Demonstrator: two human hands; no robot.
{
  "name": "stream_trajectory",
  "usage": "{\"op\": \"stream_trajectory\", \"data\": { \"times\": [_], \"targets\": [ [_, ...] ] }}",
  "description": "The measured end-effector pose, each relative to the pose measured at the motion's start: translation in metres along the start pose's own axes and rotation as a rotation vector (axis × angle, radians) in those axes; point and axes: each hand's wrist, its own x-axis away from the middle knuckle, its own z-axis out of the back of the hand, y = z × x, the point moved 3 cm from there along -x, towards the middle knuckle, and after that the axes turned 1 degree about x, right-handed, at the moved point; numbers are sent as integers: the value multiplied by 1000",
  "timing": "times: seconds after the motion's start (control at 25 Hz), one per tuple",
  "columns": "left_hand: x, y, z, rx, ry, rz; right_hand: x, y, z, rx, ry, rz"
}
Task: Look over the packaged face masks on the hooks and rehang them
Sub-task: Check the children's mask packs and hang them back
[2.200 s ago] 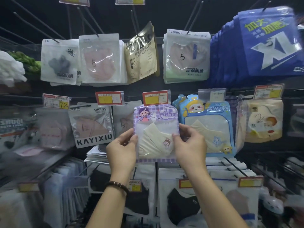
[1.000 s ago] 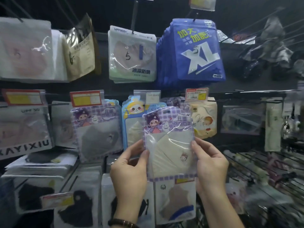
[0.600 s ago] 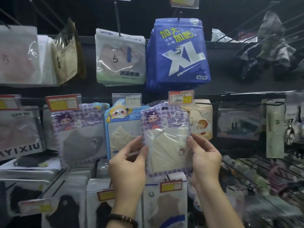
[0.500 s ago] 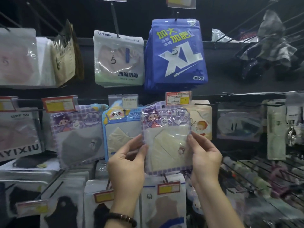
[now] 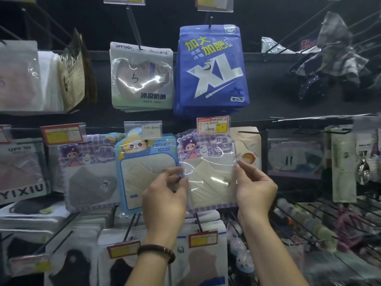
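Observation:
A purple checked mask pack with a cartoon girl and a cream mask inside is up at a middle-row hook, its top just under a red and yellow price tag. My left hand pinches its left edge and my right hand pinches its right edge. I cannot tell whether its hole sits on the hook. To its left hang a blue cartoon pack and a second purple pack with a grey mask.
Above hang a blue XL pack stack and a white UPF100+ pack. A cream cartoon pack hangs behind the held one. Bare black hooks jut out at lower right. Lower-row packs with price tags hang below my hands.
My hands carried the purple pack from its first hook rightward past the blue pack and raised it to the hook under the red price tag. The view shifted right.

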Motion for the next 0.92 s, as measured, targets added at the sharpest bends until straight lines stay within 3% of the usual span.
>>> {"op": "stream_trajectory", "data": {
  "times": [0.2, 0.4, 0.64, 0.8, 0.92],
  "targets": [
    [-4, 7, -9, -179, -95, -27, -14, 6, -6, 105, 47, -36],
    [-8, 9, -20, -325, -252, 5, -19, 14, -11, 244, 24, 39],
    [-8, 7, -15, -263, -243, 3, -9, 16, -10, 365, 27, 146],
    [-2, 11, 7, -172, -181, -72, 26, -3, -20, 369, 49, 354],
    [-1, 6, 39, -80, -147, -69, 64, -13, -48, 390, -118, 451]
  ]
}}
